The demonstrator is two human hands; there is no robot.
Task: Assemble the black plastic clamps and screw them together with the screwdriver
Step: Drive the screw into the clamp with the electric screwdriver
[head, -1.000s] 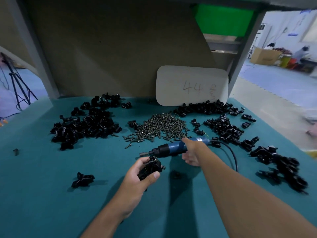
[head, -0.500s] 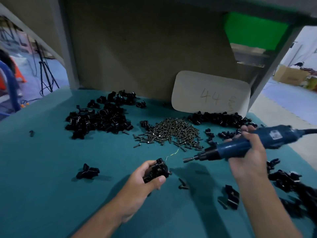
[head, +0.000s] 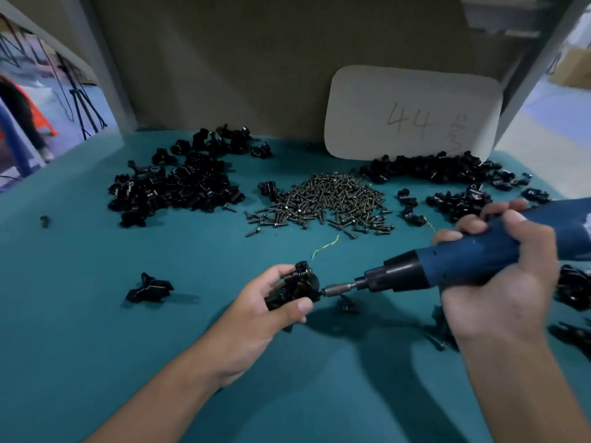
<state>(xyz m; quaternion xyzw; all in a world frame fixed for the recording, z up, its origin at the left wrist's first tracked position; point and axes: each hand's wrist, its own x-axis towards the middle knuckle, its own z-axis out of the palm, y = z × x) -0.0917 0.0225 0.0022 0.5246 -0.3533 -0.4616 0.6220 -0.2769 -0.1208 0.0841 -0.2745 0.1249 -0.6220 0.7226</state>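
Note:
My left hand (head: 256, 318) grips a black plastic clamp (head: 295, 286) just above the teal table, thumb across its near side. My right hand (head: 499, 279) is wrapped round the blue electric screwdriver (head: 454, 260), which lies nearly level and points left. Its metal bit touches the right side of the held clamp. A pile of dark screws (head: 326, 199) lies in the middle of the table behind the hands. The screw at the bit's tip is too small to make out.
Heaps of black clamp parts lie at the back left (head: 179, 183) and back right (head: 447, 174), more by the right edge (head: 572, 292). One assembled clamp (head: 148, 287) sits alone at the left. A white card marked 44 (head: 412, 113) leans on the back wall.
My right hand picked the screwdriver up off the table, swung it round and brought its bit against the clamp. My left hand kept hold of the clamp and stayed near the same spot.

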